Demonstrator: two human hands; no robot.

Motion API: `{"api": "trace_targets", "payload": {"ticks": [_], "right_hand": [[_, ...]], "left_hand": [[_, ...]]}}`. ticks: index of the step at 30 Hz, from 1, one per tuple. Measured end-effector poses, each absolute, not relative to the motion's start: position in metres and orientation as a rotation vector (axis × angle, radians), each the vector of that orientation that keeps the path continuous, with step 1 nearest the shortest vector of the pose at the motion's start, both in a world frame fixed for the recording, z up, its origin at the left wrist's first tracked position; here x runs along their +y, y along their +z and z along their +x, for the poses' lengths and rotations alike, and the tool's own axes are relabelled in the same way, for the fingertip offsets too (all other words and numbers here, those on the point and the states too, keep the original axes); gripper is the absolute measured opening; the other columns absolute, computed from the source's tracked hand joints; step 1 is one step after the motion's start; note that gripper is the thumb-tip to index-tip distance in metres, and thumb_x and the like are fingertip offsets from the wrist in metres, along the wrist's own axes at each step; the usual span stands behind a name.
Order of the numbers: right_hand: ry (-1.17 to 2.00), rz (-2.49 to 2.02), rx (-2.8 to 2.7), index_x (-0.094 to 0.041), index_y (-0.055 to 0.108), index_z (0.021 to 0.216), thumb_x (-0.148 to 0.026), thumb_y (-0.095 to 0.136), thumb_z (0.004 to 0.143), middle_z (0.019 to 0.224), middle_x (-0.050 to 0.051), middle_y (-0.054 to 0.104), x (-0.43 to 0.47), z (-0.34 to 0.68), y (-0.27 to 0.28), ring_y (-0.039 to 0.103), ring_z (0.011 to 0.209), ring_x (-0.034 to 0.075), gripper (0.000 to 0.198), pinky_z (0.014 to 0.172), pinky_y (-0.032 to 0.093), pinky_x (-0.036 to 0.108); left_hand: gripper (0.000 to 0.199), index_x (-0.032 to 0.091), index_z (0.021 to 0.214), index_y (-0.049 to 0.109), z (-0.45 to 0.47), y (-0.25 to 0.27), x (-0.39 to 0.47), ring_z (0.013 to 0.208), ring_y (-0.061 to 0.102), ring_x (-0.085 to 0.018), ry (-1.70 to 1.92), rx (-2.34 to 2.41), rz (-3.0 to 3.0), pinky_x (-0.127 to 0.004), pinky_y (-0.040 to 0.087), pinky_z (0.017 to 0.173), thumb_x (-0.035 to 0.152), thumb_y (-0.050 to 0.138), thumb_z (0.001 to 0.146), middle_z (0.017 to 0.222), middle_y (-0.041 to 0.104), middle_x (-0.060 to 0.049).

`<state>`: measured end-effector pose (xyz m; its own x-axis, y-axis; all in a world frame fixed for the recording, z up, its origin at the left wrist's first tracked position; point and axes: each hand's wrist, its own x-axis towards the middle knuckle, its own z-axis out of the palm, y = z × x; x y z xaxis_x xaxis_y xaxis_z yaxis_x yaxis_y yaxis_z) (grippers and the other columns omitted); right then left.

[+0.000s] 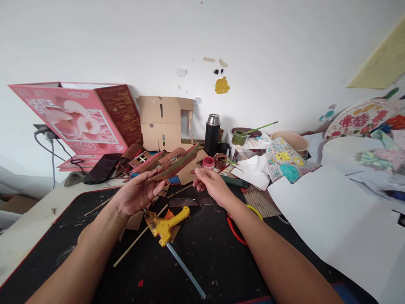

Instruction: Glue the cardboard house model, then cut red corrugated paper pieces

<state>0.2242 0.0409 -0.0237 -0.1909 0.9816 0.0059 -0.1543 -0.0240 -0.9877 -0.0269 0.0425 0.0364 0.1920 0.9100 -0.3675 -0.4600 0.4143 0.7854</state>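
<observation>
A small model boat, reddish brown with a green band along its edge, rests in the fingers of my left hand, its pointed end tilted up to the right. My right hand is beside the boat, thumb and fingers pinched together; anything between them is too small to name. Below my hands a yellow hot glue gun lies on the black mat, a long glue stick coming out of its rear. A thin wooden stick passes under the gun.
Scissors with red and yellow handles lie partly under my right forearm. Behind stand open paint jars, a black thermos, cut cardboard and a pink box. A phone is at left; white paper covers the right.
</observation>
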Motion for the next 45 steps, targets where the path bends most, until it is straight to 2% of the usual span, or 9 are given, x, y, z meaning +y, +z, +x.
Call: {"api": "trace_targets", "payload": {"ticks": [5, 9, 13, 17, 25, 29, 35, 40, 45], "right_hand": [[1.429, -1.005, -1.244, -0.021, 0.072, 0.096, -0.078, 0.075, 0.087, 0.076, 0.001, 0.071, 0.039, 0.224, -0.023, 0.060, 0.060, 0.015, 0.057, 0.061, 0.043, 0.030], [1.399, -1.021, -1.273, -0.021, 0.072, 0.098, -0.078, 0.073, 0.089, 0.077, 0.002, 0.072, 0.040, 0.224, -0.024, 0.060, 0.060, 0.015, 0.058, 0.061, 0.044, 0.030], [1.384, -1.020, -1.269, -0.020, 0.072, 0.097, -0.081, 0.071, 0.089, 0.078, 0.002, 0.071, 0.040, 0.224, -0.025, 0.060, 0.060, 0.015, 0.062, 0.061, 0.043, 0.030], [1.387, -0.999, -1.270, -0.021, 0.070, 0.090, -0.083, 0.072, 0.087, 0.077, 0.002, 0.072, 0.039, 0.223, -0.024, 0.060, 0.060, 0.015, 0.062, 0.061, 0.044, 0.030], [1.424, -0.970, -1.245, -0.021, 0.065, 0.080, -0.084, 0.076, 0.082, 0.076, 0.003, 0.072, 0.038, 0.222, -0.022, 0.060, 0.060, 0.014, 0.064, 0.060, 0.044, 0.029], [1.413, -0.998, -1.225, -0.021, 0.065, 0.079, -0.083, 0.074, 0.085, 0.076, 0.003, 0.073, 0.040, 0.222, -0.024, 0.061, 0.060, 0.014, 0.063, 0.060, 0.042, 0.028], [1.406, -1.026, -1.209, -0.021, 0.065, 0.076, -0.086, 0.072, 0.084, 0.075, 0.004, 0.073, 0.042, 0.223, -0.025, 0.060, 0.058, 0.014, 0.067, 0.057, 0.040, 0.029], [1.400, -1.033, -1.179, -0.020, 0.065, 0.076, -0.088, 0.072, 0.082, 0.074, 0.004, 0.073, 0.041, 0.224, -0.023, 0.060, 0.059, 0.014, 0.068, 0.057, 0.041, 0.029], [1.382, -1.034, -1.095, -0.021, 0.063, 0.076, -0.091, 0.073, 0.078, 0.071, 0.005, 0.073, 0.041, 0.226, -0.017, 0.060, 0.057, 0.015, 0.071, 0.055, 0.040, 0.028]], "left_hand": [[0.030, 0.016, 0.117, 0.076, -0.029, 0.034, 0.044, 0.081, 0.083, -0.018, 1.043, 0.974, 0.560, -0.023, 0.070, 0.080, 0.006, 0.056, 0.098, 0.103, 0.085, -0.011], [0.021, 0.014, 0.103, 0.078, -0.028, 0.030, 0.044, 0.088, 0.083, -0.019, 1.027, 0.933, 0.612, -0.025, 0.070, 0.082, 0.003, 0.062, 0.094, 0.109, 0.085, -0.012], [0.018, 0.013, 0.104, 0.080, -0.022, 0.027, 0.040, 0.093, 0.083, -0.022, 1.036, 0.885, 0.695, -0.030, 0.071, 0.083, 0.003, 0.071, 0.091, 0.113, 0.085, -0.013], [0.027, 0.015, 0.109, 0.081, -0.016, 0.025, 0.036, 0.100, 0.083, -0.024, 1.057, 0.877, 0.781, -0.031, 0.071, 0.083, 0.001, 0.079, 0.085, 0.118, 0.084, -0.012], [0.044, 0.019, 0.119, 0.081, -0.014, 0.018, 0.035, 0.111, 0.080, -0.028, 1.052, 0.871, 0.965, -0.033, 0.069, 0.091, 0.021, 0.096, 0.077, 0.128, 0.081, -0.013], [0.049, 0.019, 0.118, 0.083, -0.014, 0.018, 0.034, 0.108, 0.080, -0.028, 1.064, 0.926, 1.005, -0.033, 0.068, 0.090, 0.026, 0.100, 0.072, 0.125, 0.082, -0.012], [0.042, 0.018, 0.113, 0.084, -0.013, 0.022, 0.033, 0.101, 0.081, -0.026, 1.018, 0.898, 0.933, -0.030, 0.069, 0.084, 0.021, 0.099, 0.073, 0.121, 0.084, -0.012], [0.031, 0.013, 0.110, 0.084, -0.015, 0.022, 0.035, 0.099, 0.082, -0.025, 1.008, 0.887, 0.835, -0.032, 0.071, 0.082, 0.007, 0.087, 0.080, 0.119, 0.084, -0.015], [0.021, 0.012, 0.101, 0.084, -0.016, 0.024, 0.035, 0.086, 0.083, -0.023, 1.013, 0.900, 0.769, -0.031, 0.071, 0.074, 0.002, 0.078, 0.084, 0.109, 0.085, -0.014]]}}
